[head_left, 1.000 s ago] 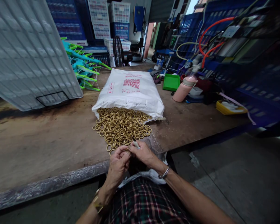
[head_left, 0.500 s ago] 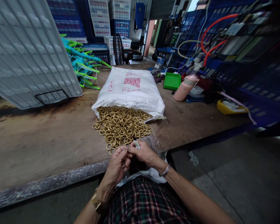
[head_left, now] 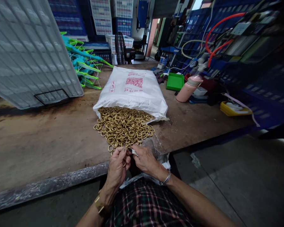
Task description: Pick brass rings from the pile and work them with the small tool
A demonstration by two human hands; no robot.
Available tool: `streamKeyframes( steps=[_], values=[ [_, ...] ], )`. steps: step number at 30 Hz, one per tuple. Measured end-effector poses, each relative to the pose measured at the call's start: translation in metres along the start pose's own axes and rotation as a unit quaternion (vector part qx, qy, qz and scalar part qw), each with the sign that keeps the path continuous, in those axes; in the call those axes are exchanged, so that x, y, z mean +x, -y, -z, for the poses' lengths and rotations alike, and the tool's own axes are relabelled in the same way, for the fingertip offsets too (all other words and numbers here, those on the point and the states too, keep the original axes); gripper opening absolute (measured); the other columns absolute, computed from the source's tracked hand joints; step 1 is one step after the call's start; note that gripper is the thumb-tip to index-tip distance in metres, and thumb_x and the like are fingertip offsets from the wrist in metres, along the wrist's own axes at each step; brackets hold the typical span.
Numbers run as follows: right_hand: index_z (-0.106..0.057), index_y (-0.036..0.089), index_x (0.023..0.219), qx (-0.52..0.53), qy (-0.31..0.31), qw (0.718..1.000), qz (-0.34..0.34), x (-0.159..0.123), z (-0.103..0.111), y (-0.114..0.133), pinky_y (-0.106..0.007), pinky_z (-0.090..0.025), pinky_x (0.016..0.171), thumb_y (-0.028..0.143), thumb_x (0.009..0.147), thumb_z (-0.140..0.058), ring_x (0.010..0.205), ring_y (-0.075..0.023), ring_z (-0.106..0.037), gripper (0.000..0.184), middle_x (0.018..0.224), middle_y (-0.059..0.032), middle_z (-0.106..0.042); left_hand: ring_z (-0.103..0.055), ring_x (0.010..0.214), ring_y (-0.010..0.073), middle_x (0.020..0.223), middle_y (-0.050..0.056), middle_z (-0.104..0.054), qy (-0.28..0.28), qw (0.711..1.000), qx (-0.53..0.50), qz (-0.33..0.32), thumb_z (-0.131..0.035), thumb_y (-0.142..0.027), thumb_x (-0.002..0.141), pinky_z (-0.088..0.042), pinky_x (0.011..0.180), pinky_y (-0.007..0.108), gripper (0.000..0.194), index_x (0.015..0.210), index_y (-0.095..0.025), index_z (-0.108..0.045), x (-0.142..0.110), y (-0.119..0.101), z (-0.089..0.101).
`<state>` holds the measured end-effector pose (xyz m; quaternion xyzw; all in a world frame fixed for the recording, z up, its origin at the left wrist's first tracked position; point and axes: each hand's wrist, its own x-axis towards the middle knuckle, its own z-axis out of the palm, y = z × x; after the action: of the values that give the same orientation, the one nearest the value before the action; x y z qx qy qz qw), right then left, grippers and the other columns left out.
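Note:
Close together at the table's front edge, my two hands meet just below a heap of brass-coloured rings (head_left: 124, 124). My left hand (head_left: 116, 166) is closed, with a brass-coloured ring (head_left: 124, 163) showing at its curled fingers. In my right hand (head_left: 146, 160) is a small white-handled tool (head_left: 133, 152) with a dark tip, which points toward the left fingertips. Its exact kind does not show. The rings spill from the open mouth of a white woven sack (head_left: 137, 96) with red print, lying on the table.
A large pale ribbed crate (head_left: 38, 53) stands at the left, beside green and turquoise plastic pieces (head_left: 85, 67). To the right are a green tray (head_left: 175, 82), a pink bottle (head_left: 188, 90) and a yellow tray (head_left: 234, 109). Plastic film wraps the table's edge (head_left: 52, 181).
The tool in my right hand has tipped from pointing up and away to pointing left, its dark tip now at my left fingers. Both hands stay close together.

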<state>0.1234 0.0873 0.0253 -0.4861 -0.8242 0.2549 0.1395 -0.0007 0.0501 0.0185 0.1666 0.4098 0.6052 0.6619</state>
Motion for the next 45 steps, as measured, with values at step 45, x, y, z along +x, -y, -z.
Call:
streamKeyframes(
  steps=[45],
  values=[
    [-0.054,0.022,0.101,-0.145,-0.085,0.983,-0.074,0.057,0.015,-0.013,-0.026,-0.035,0.068,0.022,0.086,-0.043,0.083,-0.0168,-0.056,0.018,0.096,-0.0053,-0.059,-0.046,0.043,0.0052,0.054,-0.006,-0.049,-0.022,0.982,-0.111,0.153,-0.075,-0.033,0.061,-0.031,0.04,0.017,0.028,0.073,-0.014,-0.058,-0.003,-0.005,0.005]
  ],
)
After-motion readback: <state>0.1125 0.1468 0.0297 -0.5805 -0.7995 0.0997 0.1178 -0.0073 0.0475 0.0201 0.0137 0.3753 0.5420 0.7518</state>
